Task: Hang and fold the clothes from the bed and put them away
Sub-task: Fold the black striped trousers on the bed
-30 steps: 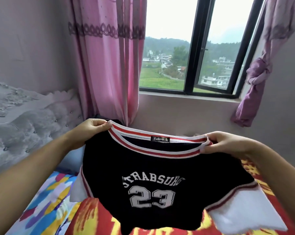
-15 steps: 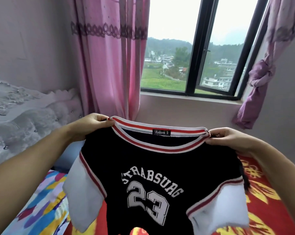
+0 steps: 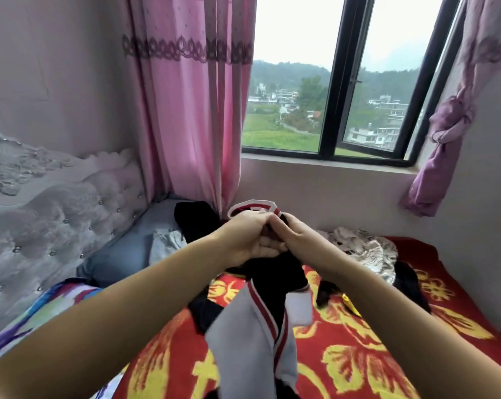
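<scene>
The black knitted jersey (image 3: pixel 268 272), trimmed with white sleeves and red-and-white striped bands, hangs doubled lengthwise in front of the person, above the bed. Its long axis runs roughly from the hands down toward the camera: the striped collar loops up just behind the knuckles, and the two white sleeves, one broad in the foreground and one smaller to its right, dangle over the blanket. The left hand (image 3: pixel 247 240) and the right hand (image 3: pixel 296 236) meet at the collar end, touching each other, and each grip is clamped on the gathered shoulder fabric, the fingers curled round it. Beneath lies one red blanket with yellow flower patterns (image 3: pixel 373 355) spread over the bed. Other clothes wait on it: one black garment (image 3: pixel 196 223) bunched behind the left hand near the curtain, one pale crumpled garment (image 3: pixel 364 251) to the right of the right wrist, and one dark piece (image 3: pixel 409 286) just beyond that, near the wall. A small yellow object (image 3: pixel 350 303) lies on the blanket beside the right forearm; what it is cannot be told. One blue-grey pillow (image 3: pixel 122 254) rests against the white tufted headboard (image 3: pixel 56 203) on the left, with a multicoloured sheet (image 3: pixel 50 309) below it. Two pink curtains frame the black-framed window (image 3: pixel 332 110): one hanging straight (image 3: pixel 186 110), one knotted (image 3: pixel 447 125) at the right.
</scene>
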